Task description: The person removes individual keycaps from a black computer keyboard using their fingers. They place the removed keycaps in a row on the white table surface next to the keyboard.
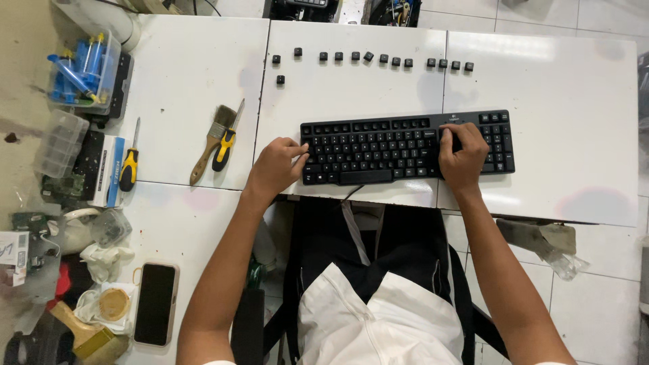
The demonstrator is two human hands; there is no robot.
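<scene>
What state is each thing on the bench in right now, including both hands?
Keyboard: flat on the white table, some keycaps off near the right hand.
Loose keycaps: laid out in a row behind the keyboard, apart from it.
Left hand: fingers on the keyboard's left edge.
Right hand: resting on the keys, fingers curled.
Phone: face up, screen dark.
Brush: lying flat, untouched.
Yellow-handled screwdriver: lying flat, untouched.

Repair workshop: screwdrivers, brush, loose keycaps.
</scene>
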